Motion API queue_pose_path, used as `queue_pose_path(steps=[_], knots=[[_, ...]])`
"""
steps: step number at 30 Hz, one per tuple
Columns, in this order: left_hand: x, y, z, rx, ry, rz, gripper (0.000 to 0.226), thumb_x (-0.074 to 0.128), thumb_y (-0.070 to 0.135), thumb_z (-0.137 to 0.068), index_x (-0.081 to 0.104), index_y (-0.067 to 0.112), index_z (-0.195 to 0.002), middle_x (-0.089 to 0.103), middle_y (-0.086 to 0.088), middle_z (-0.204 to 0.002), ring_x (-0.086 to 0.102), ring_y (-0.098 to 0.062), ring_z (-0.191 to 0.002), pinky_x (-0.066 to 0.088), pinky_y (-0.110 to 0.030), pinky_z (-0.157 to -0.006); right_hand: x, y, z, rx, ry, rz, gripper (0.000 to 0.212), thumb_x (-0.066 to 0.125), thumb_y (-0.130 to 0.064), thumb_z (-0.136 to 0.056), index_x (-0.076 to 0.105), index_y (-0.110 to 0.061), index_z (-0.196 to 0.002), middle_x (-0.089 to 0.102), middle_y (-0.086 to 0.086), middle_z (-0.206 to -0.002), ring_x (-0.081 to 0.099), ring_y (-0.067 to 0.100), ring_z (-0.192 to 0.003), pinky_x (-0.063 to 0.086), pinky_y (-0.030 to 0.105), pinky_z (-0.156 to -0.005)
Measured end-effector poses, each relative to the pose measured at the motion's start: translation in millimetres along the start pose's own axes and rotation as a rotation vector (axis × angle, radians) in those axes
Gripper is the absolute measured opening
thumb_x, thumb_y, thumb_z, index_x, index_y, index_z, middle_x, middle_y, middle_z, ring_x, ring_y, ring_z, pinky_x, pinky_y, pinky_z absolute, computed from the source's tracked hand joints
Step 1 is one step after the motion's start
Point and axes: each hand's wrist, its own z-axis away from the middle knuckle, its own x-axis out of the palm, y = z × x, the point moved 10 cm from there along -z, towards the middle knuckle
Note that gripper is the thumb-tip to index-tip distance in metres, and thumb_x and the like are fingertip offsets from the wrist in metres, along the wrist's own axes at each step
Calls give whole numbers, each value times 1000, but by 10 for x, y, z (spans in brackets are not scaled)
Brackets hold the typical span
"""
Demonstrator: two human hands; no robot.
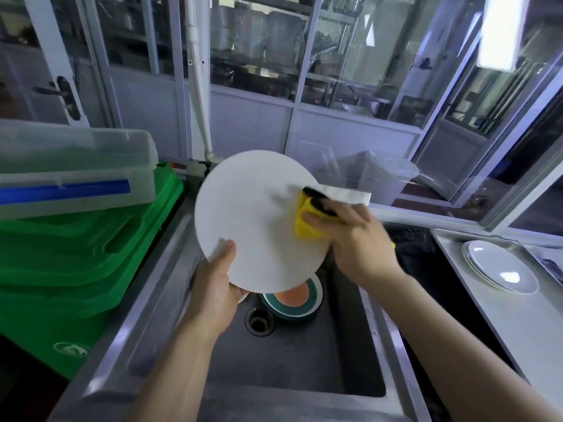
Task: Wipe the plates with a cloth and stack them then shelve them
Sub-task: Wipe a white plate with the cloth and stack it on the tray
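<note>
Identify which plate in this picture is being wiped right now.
The large white plate, held tilted over the sink by the left hand. The others lie flat: the coloured plate in the sink, the stacked plates on the counter.

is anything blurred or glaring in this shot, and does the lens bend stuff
In the head view, the right hand and its yellow sponge are smeared by motion, while the left hand and the white plate it grips stay fairly sharp. A bright panel at the upper right is blown out, and the stacked plates carry a small glint. The wide lens bows the window frames.
</note>
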Motion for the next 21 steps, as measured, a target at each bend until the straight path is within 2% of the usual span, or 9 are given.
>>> queue_pose_path(steps=[2, 4, 7, 9, 12, 14, 16, 19, 21], knots=[[63, -47, 19, 2, -6, 14, 36, 64, 30, -81, 62, 25, -117, 73, 2, -110, 70, -16, -99, 59, -35, -68, -67, 212, -87, 155, 52, 55, 58, 50, 5, -81, 64, -28, -126, 56, 7, -135, 52, 41, -97, 48, 43, -78], [105, -71, 30, 18, -10, 50, 35, 57, 30, -79, 64, 22, -112, 75, 2, -105, 71, -14, -94, 58, -29, -63, -82, 147, -109, 195, 87, 69, 62, 52, 7, -79, 61, -29, -129, 52, 4, -139, 50, 39, -97, 48, 42, -77], [76, -24, -11, 42, 19, 49, 35, 54, 33, -83, 64, 19, -114, 74, 1, -106, 71, -14, -96, 59, -28, -66, 25, -368, 55, -39, 79, -13, 58, 61, 1, -73, 65, -27, -124, 57, 4, -134, 54, 34, -81, 51, 36, -71], [68, 12, -30, 38, 0, 38, 39, 47, 37, -89, 62, 14, -117, 74, -3, -104, 71, -17, -95, 58, -28, -68, 219, -685, 303, -215, -27, -117, 59, 64, 1, -73, 65, -30, -123, 58, 2, -132, 55, 32, -78, 53, 38, -69], [12, 97, -40, 85, 11, 29, 44, 50, 39, -84, 61, 15, -120, 74, -5, -104, 70, -21, -95, 58, -31, -69, 354, -699, 497, -283, -144, -164, 55, 54, 2, -78, 68, -33, -119, 58, 1, -133, 55, 31, -81, 53, 41, -73], [-16, 129, -41, 117, 9, -20, 34, 57, 35, -87, 61, 25, -119, 72, -1, -114, 68, -18, -105, 56, -32, -78, 273, -463, 434, -226, -88, -134, 54, 55, 3, -75, 71, -31, -114, 62, 1, -127, 57, 32, -80, 53, 40, -74], [-1, 140, -34, 132, 2, -75, 31, 54, 37, -86, 64, 31, -116, 70, 3, -119, 65, -15, -111, 52, -33, -84, 117, -138, 316, -93, 10, -90, 52, 55, 3, -74, 72, -27, -113, 64, 4, -123, 58, 36, -81, 53, 43, -74], [115, 86, 14, 132, -37, -139, 28, 52, 39, -84, 67, 35, -107, 72, 10, -111, 68, -8, -102, 57, -28, -74, -60, 327, 184, 140, 111, -32, 60, 54, 9, -76, 66, -26, -123, 59, 7, -130, 54, 40, -92, 51, 43, -80], [135, 12, 32, 111, 7, -217, 24, 58, 39, -83, 65, 32, -105, 74, 12, -104, 69, -8, -97, 56, -30, -76, -112, 485, 168, 256, 166, -63, 60, 57, 8, -81, 60, -28, -129, 54, 6, -136, 51, 38, -104, 44, 38, -84]])
